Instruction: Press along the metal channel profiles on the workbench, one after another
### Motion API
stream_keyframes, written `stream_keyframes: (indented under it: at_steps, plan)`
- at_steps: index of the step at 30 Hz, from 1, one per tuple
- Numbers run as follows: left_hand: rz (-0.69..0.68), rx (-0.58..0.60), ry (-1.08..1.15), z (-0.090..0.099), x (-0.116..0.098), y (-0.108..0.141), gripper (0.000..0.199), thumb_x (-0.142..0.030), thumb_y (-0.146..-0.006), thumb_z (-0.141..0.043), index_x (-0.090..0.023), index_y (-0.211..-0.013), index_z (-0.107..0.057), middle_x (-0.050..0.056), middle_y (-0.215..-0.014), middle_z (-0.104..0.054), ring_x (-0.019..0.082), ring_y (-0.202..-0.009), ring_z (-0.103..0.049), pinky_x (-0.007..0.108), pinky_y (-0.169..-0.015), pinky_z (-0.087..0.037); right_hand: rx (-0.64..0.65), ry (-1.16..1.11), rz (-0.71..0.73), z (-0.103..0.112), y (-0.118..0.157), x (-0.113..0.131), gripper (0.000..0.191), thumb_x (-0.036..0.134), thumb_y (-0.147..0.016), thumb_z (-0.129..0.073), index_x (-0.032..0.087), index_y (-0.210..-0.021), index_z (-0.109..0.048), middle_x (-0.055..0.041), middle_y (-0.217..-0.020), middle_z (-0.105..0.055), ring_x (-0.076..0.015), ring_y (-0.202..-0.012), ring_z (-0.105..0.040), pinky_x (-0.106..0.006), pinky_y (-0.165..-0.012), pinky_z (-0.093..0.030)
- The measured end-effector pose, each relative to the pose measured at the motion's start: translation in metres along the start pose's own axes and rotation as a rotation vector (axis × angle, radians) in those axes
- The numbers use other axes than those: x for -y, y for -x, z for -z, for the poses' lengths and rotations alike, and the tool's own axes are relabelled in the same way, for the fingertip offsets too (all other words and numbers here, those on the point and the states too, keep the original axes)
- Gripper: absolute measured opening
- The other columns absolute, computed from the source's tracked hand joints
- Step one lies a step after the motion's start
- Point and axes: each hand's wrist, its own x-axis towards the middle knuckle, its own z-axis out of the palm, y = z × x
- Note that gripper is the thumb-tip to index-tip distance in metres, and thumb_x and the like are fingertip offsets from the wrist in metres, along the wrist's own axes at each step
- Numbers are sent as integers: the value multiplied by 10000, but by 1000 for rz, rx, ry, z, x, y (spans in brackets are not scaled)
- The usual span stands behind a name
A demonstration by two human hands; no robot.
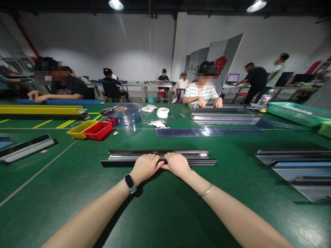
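Note:
A dark metal channel profile (116,162) lies crosswise on the green table (165,210), with a shiny inner face. Both hands meet near its middle. My left hand (145,167), below a wrist band with a dark screen, has its fingers curled over the near edge of the profile. Beside it, my right hand (178,164) grips the same edge with bent fingers, a thin bracelet at the wrist. The thumbs point toward each other and nearly touch. The fingertips are hidden inside the channel.
Beyond the profile lie a clear plastic strip (181,132), a film roll (124,113), red (98,131) and yellow (80,130) bins. More profiles lie right (305,168) and left (28,148). Across the table, a person (201,91) handles profiles; a green basket (297,113) stands back right.

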Motion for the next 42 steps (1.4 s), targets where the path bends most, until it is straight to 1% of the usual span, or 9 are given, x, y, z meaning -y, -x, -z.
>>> stream_keyframes:
  at_steps: [5, 10, 14, 18, 23, 27, 32, 37, 42]
  plan:
    - [8, -12, 6, 1, -1, -1, 300, -383, -876, -340, -163, -773, -516, 44, -728, -564, 169, -702, -519, 293, -634, -374, -10, 0, -6, 0, 0, 0, 368, 511, -789, -450, 160, -801, -560, -64, -793, -597, -175, -776, -573, -259, -686, -399]
    - [50, -63, 9, 5, -3, -2, 299, -374, -880, -333, -162, -781, -518, 57, -753, -554, 174, -744, -503, 303, -673, -379, -90, -11, 12, -2, 3, 1, 361, 502, -802, -429, 167, -808, -563, -58, -813, -570, -171, -809, -537, -253, -657, -392]
    - [69, -81, 11, 4, -4, -2, 320, -384, -878, -332, -160, -762, -528, 64, -747, -550, 185, -767, -498, 314, -689, -384, -134, -16, 38, -5, 2, 0, 389, 513, -801, -423, 160, -800, -586, -71, -872, -552, -171, -865, -501, -245, -662, -394]
    - [61, -87, 23, 2, -2, -2, 337, -389, -877, -335, -155, -747, -541, 68, -736, -557, 184, -764, -504, 314, -690, -390, -136, -20, 39, -8, 1, -2, 396, 513, -795, -435, 148, -809, -590, -75, -859, -564, -171, -855, -502, -247, -665, -396]
    - [62, -58, 19, -1, -1, -1, 340, -392, -876, -337, -155, -752, -547, 69, -738, -579, 186, -755, -520, 320, -688, -395, -125, -26, 33, -8, 1, -2, 393, 515, -797, -433, 155, -789, -588, -59, -797, -581, -172, -805, -519, -264, -687, -390]
    - [71, -53, 15, -3, 0, -1, 370, -407, -876, -325, -154, -734, -553, 68, -700, -588, 181, -715, -532, 313, -666, -397, -105, -29, 29, -7, 1, -1, 388, 518, -789, -446, 157, -783, -586, -65, -797, -584, -173, -814, -522, -259, -695, -387]
    - [76, -73, 10, -3, -1, -2, 416, -422, -878, -309, -145, -692, -557, 71, -653, -581, 170, -669, -533, 290, -622, -395, -122, -27, 8, -7, 2, 0, 379, 512, -792, -442, 157, -772, -570, -70, -803, -585, -173, -816, -523, -255, -689, -390]
    - [75, -47, 2, -2, -1, -4, 418, -426, -875, -314, -146, -690, -563, 70, -650, -580, 178, -671, -534, 298, -624, -399, -107, -35, 7, -6, 2, 0, 374, 509, -789, -447, 158, -753, -572, -66, -783, -588, -172, -791, -527, -257, -680, -389]
    - [78, -24, -7, -3, -1, -4, 414, -427, -873, -317, -148, -689, -561, 68, -649, -581, 183, -672, -534, 306, -628, -401, -122, -38, 8, -4, 3, 1, 338, 491, -784, -466, 163, -771, -548, -59, -790, -583, -175, -793, -525, -257, -675, -385]
